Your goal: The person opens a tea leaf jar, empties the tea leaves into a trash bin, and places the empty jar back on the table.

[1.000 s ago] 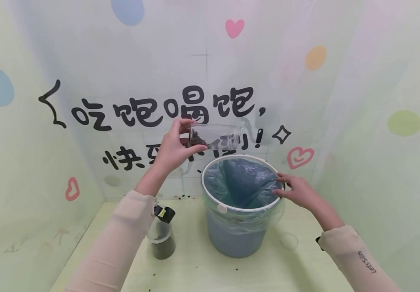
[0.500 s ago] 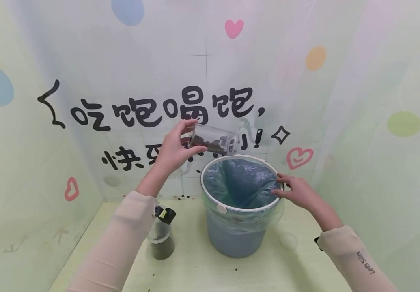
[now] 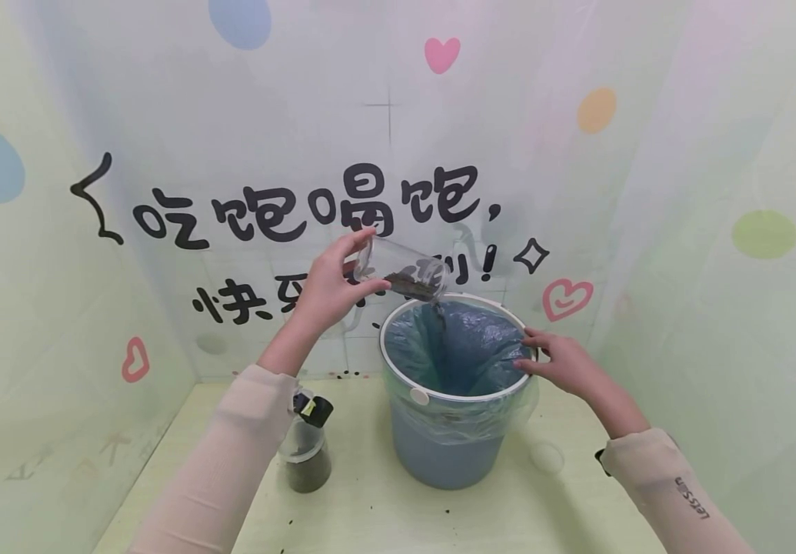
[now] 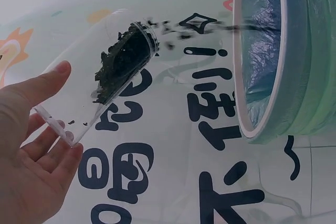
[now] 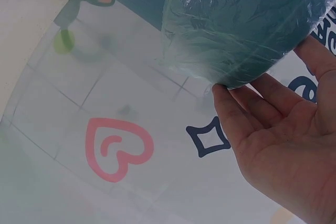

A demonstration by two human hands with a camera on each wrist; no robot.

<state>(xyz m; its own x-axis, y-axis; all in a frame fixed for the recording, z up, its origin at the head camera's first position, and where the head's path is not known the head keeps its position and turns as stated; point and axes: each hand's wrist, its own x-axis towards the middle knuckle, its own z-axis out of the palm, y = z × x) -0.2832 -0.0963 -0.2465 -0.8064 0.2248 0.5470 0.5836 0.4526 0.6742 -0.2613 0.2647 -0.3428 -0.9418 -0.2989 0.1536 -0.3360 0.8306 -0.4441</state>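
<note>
Clear cup (image 3: 387, 250) tipped further than before, dark flakes (image 4: 123, 61) now dropping into lined bin (image 3: 446, 462). Left hand (image 3: 331, 286) grasps cup above bin's edge; right hand (image 3: 567, 368) grips rim (image 3: 470, 398). Pouring step, seemingly; wants steeper tilt

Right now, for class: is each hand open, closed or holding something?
Left hand: holding the tilted clear cup.
Right hand: holding the bin by its rim.

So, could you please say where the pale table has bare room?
Between the clear cylindrical jar and blue plastic bin lies mostly bare table; dark specks dot the front. A clear cup and the right hand crowd the bin's mouth.
</note>
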